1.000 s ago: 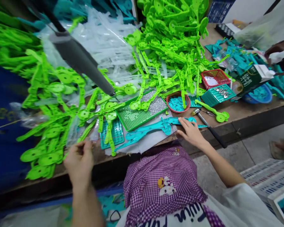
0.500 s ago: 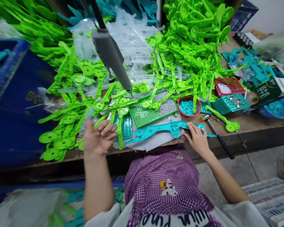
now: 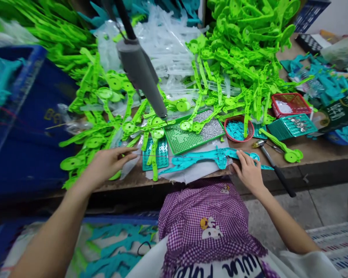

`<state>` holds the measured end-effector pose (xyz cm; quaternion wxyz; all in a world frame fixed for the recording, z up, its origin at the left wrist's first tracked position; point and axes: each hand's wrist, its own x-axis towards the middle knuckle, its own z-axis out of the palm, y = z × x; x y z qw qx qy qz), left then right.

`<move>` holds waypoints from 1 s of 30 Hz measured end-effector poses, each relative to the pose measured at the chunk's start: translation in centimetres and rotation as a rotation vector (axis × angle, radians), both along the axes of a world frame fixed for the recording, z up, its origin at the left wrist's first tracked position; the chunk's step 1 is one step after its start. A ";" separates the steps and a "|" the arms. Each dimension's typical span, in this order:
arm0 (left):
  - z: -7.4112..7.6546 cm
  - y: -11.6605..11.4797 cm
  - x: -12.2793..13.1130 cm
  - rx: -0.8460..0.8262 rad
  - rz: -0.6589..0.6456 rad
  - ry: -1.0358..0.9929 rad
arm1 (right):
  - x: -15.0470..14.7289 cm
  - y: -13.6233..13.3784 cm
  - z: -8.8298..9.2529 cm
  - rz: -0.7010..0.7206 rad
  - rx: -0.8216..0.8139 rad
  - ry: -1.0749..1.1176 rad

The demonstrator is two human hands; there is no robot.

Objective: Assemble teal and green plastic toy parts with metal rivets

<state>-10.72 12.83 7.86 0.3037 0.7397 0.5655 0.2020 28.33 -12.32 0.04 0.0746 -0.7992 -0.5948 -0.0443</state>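
Note:
A long turquoise plastic part (image 3: 195, 157), hollow and ribbed, lies across a white cloth (image 3: 188, 175) at the bench's front edge. My right hand (image 3: 248, 170) grips its right end, fingers on top and thumb at the near side. To the left of the part, my left hand (image 3: 111, 162) hovers with the palm turned down. Its thumb and fingers close on a thin red thread (image 3: 156, 155) that stretches over to the turquoise part. Beside that hand lie a studded teal plate (image 3: 162, 154) and a lime green plastic arm (image 3: 154, 160).
A grey electric screwdriver (image 3: 143, 75) hangs above a green tray (image 3: 176, 143) of small metal pieces. Lime green parts (image 3: 234, 50) heap up behind. On the right are a red round basket (image 3: 251, 133), a hammer (image 3: 274, 166) and teal plates (image 3: 291, 127). A blue crate (image 3: 40, 127) stands left.
My left hand has turned from palm up to palm down, with its forearm swung out to the left. My right hand stays on the turquoise part. The whole view has shifted slightly.

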 end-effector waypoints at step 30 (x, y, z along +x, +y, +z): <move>-2.6 -11.0 3.7 0.549 -0.160 -0.273 | -13.5 10.0 6.6 0.647 -0.037 0.894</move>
